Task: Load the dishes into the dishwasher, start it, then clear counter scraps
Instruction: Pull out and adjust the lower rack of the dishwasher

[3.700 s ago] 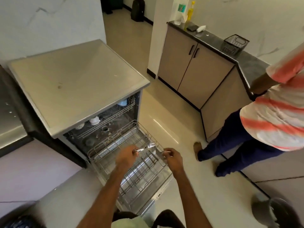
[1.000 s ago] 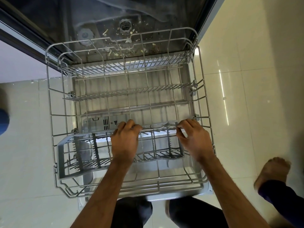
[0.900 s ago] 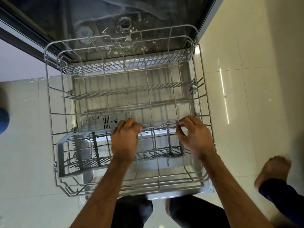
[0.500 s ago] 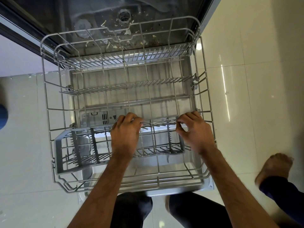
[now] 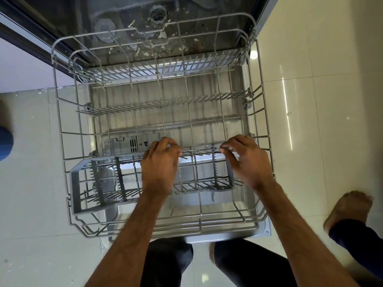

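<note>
Leaning far lower than a few seconds ago, when the counter and a standing person filled the view, the head camera now looks straight down into the pulled-out lower rack (image 5: pixel 62 134), and since half a second ago almost nothing has shifted. Both hands stay at the far rim of the cutlery basket (image 5: pixel 81 184). The left hand (image 5: pixel 160 166) has its fingers curled round one end of thin shiny cutlery (image 5: pixel 202 149), and the right hand (image 5: pixel 248 160) pinches the other end between thumb and fingertips. The cutlery lies level between them, just above the basket's far edge and not yet down in a compartment; how many pieces it is cannot be told. Counted: two hands, one rack, one grey basket lying in the rack's near half, and two rows of tines across the rack farther back. Pale food scraps (image 5: pixel 145 51) dot the dishwasher floor (image 5: pixel 124 21) beyond the rack. One bare foot (image 5: pixel 348 208) of another person stands on the tiles at the right, and one blue object (image 5: pixel 4 141) shows at the left edge
</note>
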Demonstrator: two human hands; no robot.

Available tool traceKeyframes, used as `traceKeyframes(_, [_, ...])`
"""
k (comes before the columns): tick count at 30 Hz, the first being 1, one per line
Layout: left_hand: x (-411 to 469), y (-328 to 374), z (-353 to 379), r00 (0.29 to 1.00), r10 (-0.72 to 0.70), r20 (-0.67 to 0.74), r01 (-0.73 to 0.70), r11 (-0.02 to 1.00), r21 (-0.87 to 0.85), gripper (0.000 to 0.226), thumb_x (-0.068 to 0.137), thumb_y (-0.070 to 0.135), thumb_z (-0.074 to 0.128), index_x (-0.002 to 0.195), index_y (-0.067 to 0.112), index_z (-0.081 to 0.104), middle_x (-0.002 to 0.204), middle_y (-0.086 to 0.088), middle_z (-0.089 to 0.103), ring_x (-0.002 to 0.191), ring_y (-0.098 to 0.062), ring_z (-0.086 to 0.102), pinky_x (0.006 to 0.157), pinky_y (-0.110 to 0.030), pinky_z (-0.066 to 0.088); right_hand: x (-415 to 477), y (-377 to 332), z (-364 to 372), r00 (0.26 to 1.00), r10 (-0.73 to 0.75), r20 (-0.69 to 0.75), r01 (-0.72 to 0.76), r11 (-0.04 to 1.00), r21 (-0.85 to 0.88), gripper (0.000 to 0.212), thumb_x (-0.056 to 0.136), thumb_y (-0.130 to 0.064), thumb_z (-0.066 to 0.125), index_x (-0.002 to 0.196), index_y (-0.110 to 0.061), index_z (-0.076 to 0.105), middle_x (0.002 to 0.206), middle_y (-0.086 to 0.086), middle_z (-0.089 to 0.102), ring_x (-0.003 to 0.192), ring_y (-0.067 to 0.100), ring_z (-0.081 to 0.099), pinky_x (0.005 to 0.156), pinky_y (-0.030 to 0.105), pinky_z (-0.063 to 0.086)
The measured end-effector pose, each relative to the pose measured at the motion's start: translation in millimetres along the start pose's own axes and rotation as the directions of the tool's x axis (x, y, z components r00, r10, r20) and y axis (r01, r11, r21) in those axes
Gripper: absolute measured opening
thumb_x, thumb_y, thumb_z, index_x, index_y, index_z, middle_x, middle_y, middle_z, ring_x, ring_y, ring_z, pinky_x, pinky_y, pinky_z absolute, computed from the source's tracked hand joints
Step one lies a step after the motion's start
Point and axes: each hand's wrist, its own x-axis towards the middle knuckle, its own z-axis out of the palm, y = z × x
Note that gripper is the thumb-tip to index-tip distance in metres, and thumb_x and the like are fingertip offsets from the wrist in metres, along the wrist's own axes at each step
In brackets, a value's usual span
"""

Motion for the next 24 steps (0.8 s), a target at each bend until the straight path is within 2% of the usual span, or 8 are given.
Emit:
traceKeyframes(5, [0.7, 0.6, -0.1, 0.999, -0.036, 0.025, 0.036, 0.999, -0.007, 0.017, 0.074, 0.006, 0.084, 0.089, 0.012, 0.076, 0.099, -0.004, 0.07, 0.087, -0.026, 0.068, 0.07, -0.04, 0.058, 2.1, -0.9, 4.3, 1.0, 0.0, 0.008, 0.0, 0.999, -0.043, 0.006, 0.092, -0.019, 0.068, 0.097, -0.017, 0.071, 0.092, -0.002, 0.067, 0.085, 0.019, 0.06, 0.062, 0.021, 0.039])
traceKeyframes(7, [0.2, 0.5, 0.2, 0.999, -0.025, 0.022, 0.025, 1.0, -0.003, 0.017, 0.075, 0.008, 0.083, 0.09, 0.013, 0.077, 0.099, -0.003, 0.07, 0.087, -0.025, 0.067, 0.071, -0.039, 0.057, 1.4, -0.5, 4.0, 1.0, -0.001, 0.019, 0.002, 0.999, -0.039, 0.007, 0.093, -0.02, 0.068, 0.098, -0.017, 0.072, 0.092, -0.001, 0.068, 0.085, 0.02, 0.061, 0.061, 0.023, 0.043])
traceKeyframes(11, [-0.8, -0.2, 2.9, 1.0, 0.003, 0.012, -0.003, 1.0, -0.003, 0.02, 0.076, 0.012, 0.083, 0.095, 0.014, 0.077, 0.101, -0.002, 0.07, 0.088, -0.026, 0.068, 0.073, -0.039, 0.058, -0.2, 1.4, 1.2, 0.999, 0.028, 0.042, -0.03, 0.998, 0.052, 0.017, 0.094, -0.024, 0.066, 0.107, -0.015, 0.07, 0.099, 0.001, 0.069, 0.089, 0.019, 0.063, 0.068, 0.034, 0.056])
traceKeyframes(17, [-1.2, 0.3, 0.3, 1.0, -0.005, 0.021, 0.005, 1.0, -0.007, 0.026, 0.078, 0.013, 0.081, 0.103, 0.015, 0.075, 0.107, -0.003, 0.068, 0.095, -0.028, 0.066, 0.079, -0.042, 0.058, -1.8, -0.2, -2.2, 0.997, 0.078, 0.025, -0.081, 0.988, 0.129, 0.024, 0.095, -0.025, 0.064, 0.117, -0.015, 0.066, 0.107, 0.001, 0.066, 0.092, 0.017, 0.062, 0.067, 0.035, 0.057])
traceKeyframes(20, [-0.4, 4.5, -4.5, 1.0, -0.024, 0.012, 0.024, 0.999, -0.029, 0.027, 0.083, 0.011, 0.076, 0.11, 0.014, 0.073, 0.112, -0.005, 0.066, 0.099, -0.029, 0.065, 0.083, -0.047, 0.057, -1.3, -4.8, -8.2, 0.993, 0.113, -0.034, -0.11, 0.99, 0.092, 0.022, 0.097, -0.02, 0.061, 0.117, -0.014, 0.066, 0.108, 0.001, 0.067, 0.096, 0.02, 0.061, 0.07, 0.037, 0.056])
traceKeyframes(24, [-12.5, 13.1, -15.8, 1.0, 0.004, -0.007, -0.004, 1.0, -0.021, 0.036, 0.082, 0.004, 0.075, 0.117, 0.012, 0.07, 0.117, -0.006, 0.065, 0.099, -0.029, 0.065, 0.083, -0.047, 0.057, -11.4, -14.6, -21.3, 0.98, 0.185, -0.068, -0.179, 0.981, 0.079, 0.021, 0.096, -0.011, 0.059, 0.115, -0.012, 0.067, 0.106, 0.004, 0.067, 0.1, 0.024, 0.059, 0.073, 0.039, 0.055])
